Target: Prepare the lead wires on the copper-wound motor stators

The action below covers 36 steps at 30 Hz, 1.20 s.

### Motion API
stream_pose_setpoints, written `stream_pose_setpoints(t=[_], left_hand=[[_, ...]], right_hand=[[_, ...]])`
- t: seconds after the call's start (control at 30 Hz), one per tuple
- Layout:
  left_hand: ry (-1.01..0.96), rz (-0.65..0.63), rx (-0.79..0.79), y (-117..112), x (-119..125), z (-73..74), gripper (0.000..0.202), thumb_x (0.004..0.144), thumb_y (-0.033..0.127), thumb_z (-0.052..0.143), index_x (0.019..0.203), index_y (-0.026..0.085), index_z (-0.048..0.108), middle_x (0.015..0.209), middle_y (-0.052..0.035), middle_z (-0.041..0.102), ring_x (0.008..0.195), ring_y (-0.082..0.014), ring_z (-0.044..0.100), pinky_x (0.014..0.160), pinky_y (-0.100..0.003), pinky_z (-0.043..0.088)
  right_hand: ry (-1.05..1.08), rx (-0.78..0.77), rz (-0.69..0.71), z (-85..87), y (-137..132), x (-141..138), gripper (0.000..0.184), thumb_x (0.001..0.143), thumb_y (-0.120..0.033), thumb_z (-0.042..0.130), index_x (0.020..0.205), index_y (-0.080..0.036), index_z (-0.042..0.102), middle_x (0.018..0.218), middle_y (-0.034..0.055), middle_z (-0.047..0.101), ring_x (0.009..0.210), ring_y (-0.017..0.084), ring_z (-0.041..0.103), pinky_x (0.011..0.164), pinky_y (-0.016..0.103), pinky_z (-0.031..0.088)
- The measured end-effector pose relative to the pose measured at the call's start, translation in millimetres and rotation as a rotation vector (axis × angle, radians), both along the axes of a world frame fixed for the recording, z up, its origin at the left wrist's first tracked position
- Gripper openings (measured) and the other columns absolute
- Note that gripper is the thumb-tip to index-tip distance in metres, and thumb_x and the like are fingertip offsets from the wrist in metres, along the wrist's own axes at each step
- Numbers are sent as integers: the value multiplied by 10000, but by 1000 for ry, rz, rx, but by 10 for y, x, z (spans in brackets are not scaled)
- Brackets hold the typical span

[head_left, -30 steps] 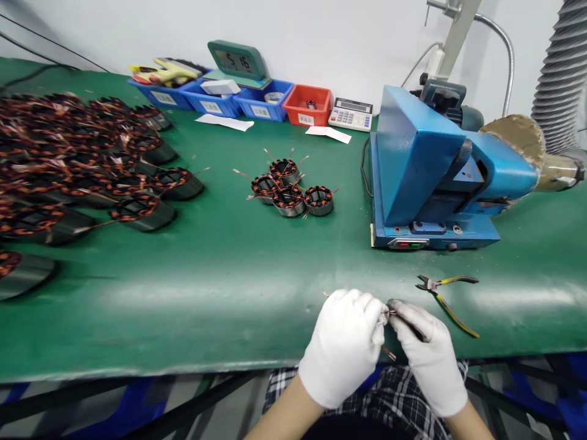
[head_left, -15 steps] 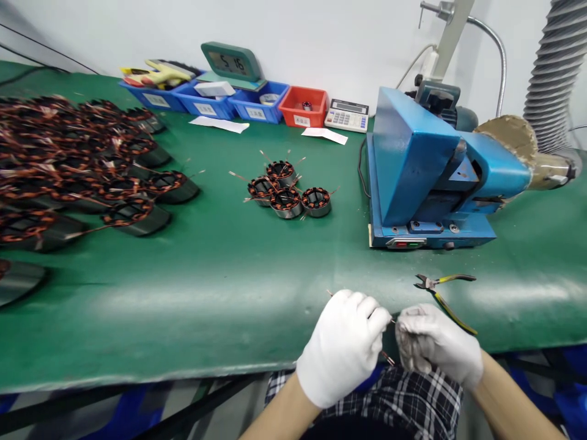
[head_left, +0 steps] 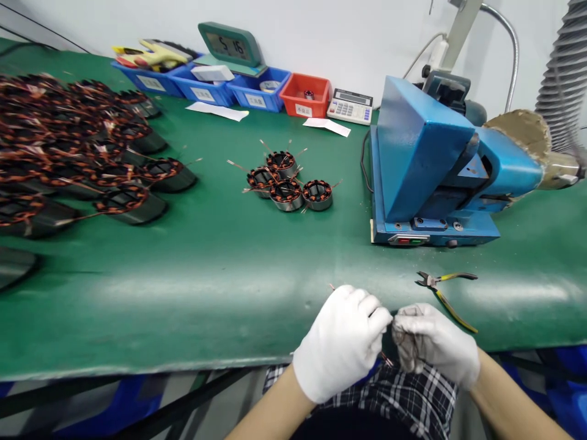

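My left hand [head_left: 342,345], in a white glove, is closed around a motor stator at the table's front edge. The glove hides nearly all of the stator; only copper wire leads [head_left: 386,359] stick out below the fingers and past the knuckles. Close beside it on the right, my gloved right hand [head_left: 433,342] has thumb and fingers pinched together at a lead, its fingertips almost touching the left ones. Diagonal cutters [head_left: 431,281] with yellow-black handles lie spread behind my right hand.
Several wound stators [head_left: 287,194] stand grouped mid-table, and many more [head_left: 131,201] crowd the left. A blue machine [head_left: 426,165] with a grey hose [head_left: 562,79] occupies the right. Along the wall are blue bins [head_left: 257,101], a red bin [head_left: 303,110], a calculator [head_left: 351,107] and a clock [head_left: 232,44].
The view has shifted slightly. Both hands keep nearly the same place; the short wire end seen between the fingertips earlier is now hardly visible.
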State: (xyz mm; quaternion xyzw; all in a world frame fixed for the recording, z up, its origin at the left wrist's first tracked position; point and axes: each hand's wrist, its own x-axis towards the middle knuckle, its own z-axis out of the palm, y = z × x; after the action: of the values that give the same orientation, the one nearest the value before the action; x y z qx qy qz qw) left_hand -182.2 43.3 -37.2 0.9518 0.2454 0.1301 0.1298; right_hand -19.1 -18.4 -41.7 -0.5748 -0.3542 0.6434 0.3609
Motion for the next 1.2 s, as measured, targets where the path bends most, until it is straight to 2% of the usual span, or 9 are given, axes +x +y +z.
stream_pose_setpoints(t=[0.1, 0.2, 0.43, 0.53, 0.67, 0.87, 1.03, 1.13, 1.2], left_hand=[[-48, 6, -33, 2, -7, -30, 197, 791, 99, 410, 807, 176, 591, 766, -50, 596, 718, -200, 533, 664, -372, 411], [-58, 14, -34, -4, -10, -33, 194, 794, 107, 409, 796, 174, 591, 756, -50, 595, 708, -199, 529, 660, -375, 410], [-6, 14, -70, -3, -13, -5, 190, 771, 105, 422, 801, 176, 596, 779, -52, 599, 740, -200, 542, 682, -371, 417], [-35, 7, -74, 8, -12, -28, 192, 796, 126, 413, 807, 181, 596, 769, -46, 598, 731, -197, 541, 682, -371, 412], [-67, 22, -33, 6, -16, -53, 179, 789, 119, 412, 775, 175, 582, 743, -41, 591, 687, -192, 518, 661, -366, 400], [-49, 21, -49, -8, -21, -39, 192, 790, 118, 410, 797, 174, 593, 766, -51, 603, 716, -208, 529, 668, -374, 396], [-63, 20, -82, -8, -19, -45, 187, 800, 121, 417, 821, 181, 592, 778, -43, 601, 733, -200, 533, 682, -368, 389], [-95, 27, -79, -11, -24, -60, 186, 795, 115, 407, 803, 180, 581, 762, -40, 590, 714, -194, 512, 682, -363, 382], [-120, 30, -62, -12, -27, -63, 176, 795, 123, 401, 776, 178, 566, 748, -42, 579, 690, -191, 491, 668, -359, 377]], right_hand=[[-362, 176, -45, 1, -56, 37, 85, 674, -259, 697, 688, -189, 651, 627, 26, 661, 574, 173, 575, 568, 281, 454], [-644, 402, -102, -56, -120, -15, 117, 739, -319, 652, 740, -203, 664, 744, 83, 683, 725, 223, 600, 724, 353, 459], [-310, 142, 118, -64, -73, -122, 477, 929, -458, 361, 597, -185, 566, 352, -41, 471, 277, 129, 444, 306, 232, 349], [-434, 165, 125, -2, -54, -4, 314, 833, -406, 567, 620, -179, 616, 494, 13, 620, 419, 160, 560, 418, 259, 432], [-733, 481, 23, -11, -91, 59, 146, 768, -286, 631, 855, -207, 717, 796, 93, 720, 755, 245, 636, 759, 389, 468], [-430, 270, 28, -31, -107, -130, 402, 915, -280, 375, 590, -195, 595, 443, -2, 558, 363, 151, 518, 398, 261, 439], [-408, 215, 120, 40, -81, -8, 314, 865, -265, 502, 584, -190, 622, 491, 13, 645, 419, 173, 601, 423, 260, 469], [-754, 528, 85, -10, -95, 74, 107, 828, -246, 596, 788, -193, 680, 715, 40, 732, 635, 201, 677, 603, 290, 525], [-951, 777, 45, -90, -119, 68, 124, 868, -268, 568, 876, -203, 674, 779, 51, 738, 677, 198, 678, 663, 308, 523]])
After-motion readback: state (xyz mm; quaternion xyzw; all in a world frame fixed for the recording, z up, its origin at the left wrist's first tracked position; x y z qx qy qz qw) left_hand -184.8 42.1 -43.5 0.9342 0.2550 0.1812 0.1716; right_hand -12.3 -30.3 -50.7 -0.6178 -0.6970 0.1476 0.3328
